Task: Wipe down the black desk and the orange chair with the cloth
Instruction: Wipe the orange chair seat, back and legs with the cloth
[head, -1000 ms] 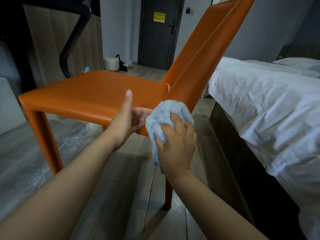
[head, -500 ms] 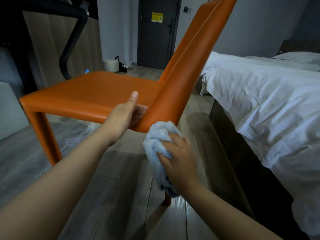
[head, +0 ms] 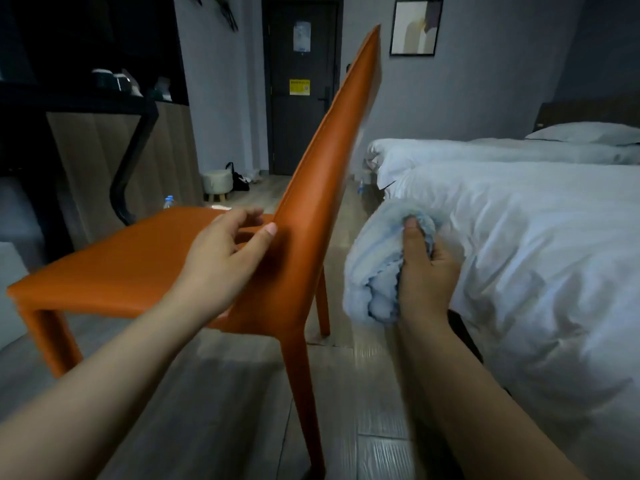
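The orange chair (head: 131,268) stands on the wood floor, seen side-on, its backrest rising to the upper middle. My left hand (head: 221,258) holds the backrest's lower edge where it meets the seat, thumb on the near face and fingers on the seat side. To the right of the backrest, my right hand (head: 427,271) grips a bunched light blue cloth (head: 372,265), which is off the chair. The black desk (head: 69,98) runs along the left wall in shadow, with a curved black leg.
A bed with white bedding (head: 540,244) fills the right side, close behind my right hand. On the floor beyond the chair are a small round stool (head: 217,181), a water bottle (head: 168,201) and a black bag. A dark door (head: 301,84) closes the far end.
The chair now stands more upright and the view has lifted. My right hand took the cloth off the chair's rear corner and out to the right. My left hand shifted to the backrest's base.
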Demonstrator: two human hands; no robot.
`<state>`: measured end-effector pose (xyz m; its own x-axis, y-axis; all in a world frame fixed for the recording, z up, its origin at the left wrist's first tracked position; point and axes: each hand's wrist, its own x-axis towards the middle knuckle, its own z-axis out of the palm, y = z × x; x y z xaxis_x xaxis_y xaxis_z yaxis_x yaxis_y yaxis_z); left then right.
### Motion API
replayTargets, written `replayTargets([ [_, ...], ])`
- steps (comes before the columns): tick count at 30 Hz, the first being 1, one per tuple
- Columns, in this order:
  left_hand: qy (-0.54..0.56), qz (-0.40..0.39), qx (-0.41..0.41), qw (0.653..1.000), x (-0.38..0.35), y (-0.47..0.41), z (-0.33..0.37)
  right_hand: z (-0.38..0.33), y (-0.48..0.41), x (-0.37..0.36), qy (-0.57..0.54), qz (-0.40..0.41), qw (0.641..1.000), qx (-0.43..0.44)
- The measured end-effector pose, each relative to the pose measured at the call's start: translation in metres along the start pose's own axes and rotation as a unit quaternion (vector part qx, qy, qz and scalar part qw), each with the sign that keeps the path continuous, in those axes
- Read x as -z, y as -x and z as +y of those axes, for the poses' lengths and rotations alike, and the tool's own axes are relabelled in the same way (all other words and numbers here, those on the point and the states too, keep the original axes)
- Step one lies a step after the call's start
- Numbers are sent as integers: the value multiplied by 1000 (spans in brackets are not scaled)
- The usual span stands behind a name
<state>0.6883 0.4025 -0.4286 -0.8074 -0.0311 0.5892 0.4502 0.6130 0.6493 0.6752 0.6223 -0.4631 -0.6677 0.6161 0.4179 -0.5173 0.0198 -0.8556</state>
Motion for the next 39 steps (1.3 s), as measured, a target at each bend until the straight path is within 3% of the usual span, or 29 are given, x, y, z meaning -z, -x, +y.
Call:
replayTargets([
  [6,-54,20,-93,994,3,-50,64,-58,-66,-22,-37,-26,999,24],
  [15,-50,72,-84,993,-13,-94,97,-108,-120,-70,-69,-49,994,70],
  [27,-11,94,-112,989,-18,-98,85,-81,-123,-86,-45,-115,988,88],
  [39,-11,112,-115,987,-22,-96,85,-25,-75,-74,-62,-128,990,3],
])
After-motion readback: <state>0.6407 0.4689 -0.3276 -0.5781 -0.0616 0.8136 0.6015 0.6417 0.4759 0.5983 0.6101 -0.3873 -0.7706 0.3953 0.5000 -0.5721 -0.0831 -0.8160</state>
